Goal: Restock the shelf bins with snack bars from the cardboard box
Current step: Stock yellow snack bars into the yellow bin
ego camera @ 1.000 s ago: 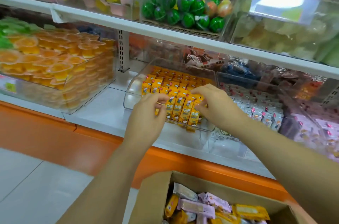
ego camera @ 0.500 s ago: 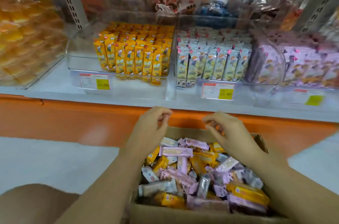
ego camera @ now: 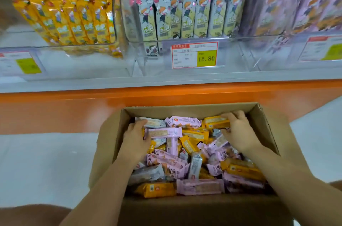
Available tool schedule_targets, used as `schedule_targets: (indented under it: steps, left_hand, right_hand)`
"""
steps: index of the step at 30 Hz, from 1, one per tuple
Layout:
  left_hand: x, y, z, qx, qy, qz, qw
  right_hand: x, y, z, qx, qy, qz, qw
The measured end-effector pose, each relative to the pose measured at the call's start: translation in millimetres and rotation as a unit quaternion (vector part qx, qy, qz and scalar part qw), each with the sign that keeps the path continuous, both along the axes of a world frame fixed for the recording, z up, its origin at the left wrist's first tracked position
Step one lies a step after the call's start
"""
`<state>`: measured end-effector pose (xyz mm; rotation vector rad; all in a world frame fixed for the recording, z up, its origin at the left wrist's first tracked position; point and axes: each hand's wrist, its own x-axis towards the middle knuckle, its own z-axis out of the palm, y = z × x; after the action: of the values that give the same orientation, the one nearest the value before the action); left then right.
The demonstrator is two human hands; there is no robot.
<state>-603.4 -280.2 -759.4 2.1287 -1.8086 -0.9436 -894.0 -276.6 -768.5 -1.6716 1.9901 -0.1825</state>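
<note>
Head view: the right hand (ego camera: 238, 133) has its grip closed on a yellow bar (ego camera: 215, 123) at the cardboard box's (ego camera: 259, 114) far right; the left hand (ego camera: 136, 139) grips a pink bar (ego camera: 162, 132) far left. Better to sort by colour and stack bars squarely before lifting to the shelf bins (ego camera: 231, 53) beyond the box.

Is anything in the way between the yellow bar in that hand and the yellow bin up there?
Nothing lies on the yellow wrapped snack bar that the right hand pinches. The clear plastic bin's front wall stands before the yellow rows, so the bar likely goes over it.
</note>
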Motion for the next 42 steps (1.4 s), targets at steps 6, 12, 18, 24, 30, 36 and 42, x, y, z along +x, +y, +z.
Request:
schedule_targets:
  steps: [6, 12, 18, 24, 30, 36, 42]
  left_hand:
    - [1, 3, -13, 0.053, -0.003, 0.037, 0.998]
    - [0, 6, -12, 0.081, 0.013, 0.043, 0.996]
    - [2, 7, -1, 0.092, 0.062, 0.058, 0.992]
    - [6, 8, 35, 0.136, 0.098, 0.062, 0.984]
    - [9, 8, 101, 0.182, 0.317, 0.141, 0.920]
    - [5, 26, 149, 0.198, 0.527, 0.159, 0.811]
    - [-5, 31, 170, 0.148, 0.510, 0.127, 0.838]
  right_hand:
    - [2, 0, -5, -0.001, 0.047, 0.016, 0.999]
    - [16, -1, 10, -0.039, -0.045, 0.013, 0.998]
    - [44, 2, 46, -0.152, -0.119, 0.029, 0.981]
    - [58, 1, 88, -0.143, -0.164, 0.063, 0.974]
    - [59, 3, 142, -0.111, -0.220, 0.084, 0.966]
    - [47, 17, 195, -0.038, -0.312, 0.093, 0.945]
    - [38, 32, 210, 0.053, -0.518, -0.050, 0.852]
